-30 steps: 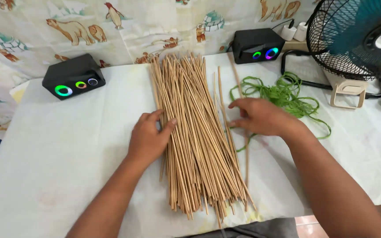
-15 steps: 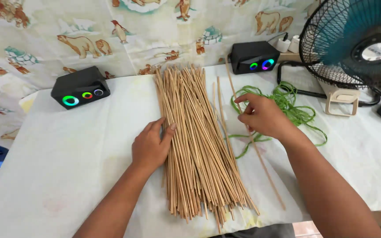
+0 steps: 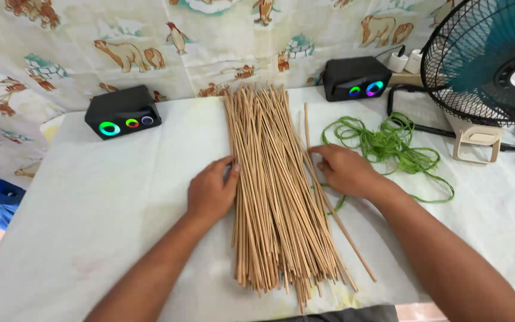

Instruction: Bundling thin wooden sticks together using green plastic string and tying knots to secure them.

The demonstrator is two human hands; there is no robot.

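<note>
I find the bundle of thin tan wooden sticks (image 3: 275,191) lying mid-table. Left hand (image 3: 211,191) rests flat on its left edge; right hand (image 3: 347,172) presses its right side, beside green twine (image 3: 391,143). I judge gathering underway; squaring needs even inward pressure.

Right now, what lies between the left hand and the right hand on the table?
In the head view, the bundle of thin wooden sticks lies between the left hand and the right hand, both touching its sides.

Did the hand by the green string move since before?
Yes. The right hand slid a little toward the stick pile, away from the green string, which stayed in place. A loose stick lies under it.
</note>
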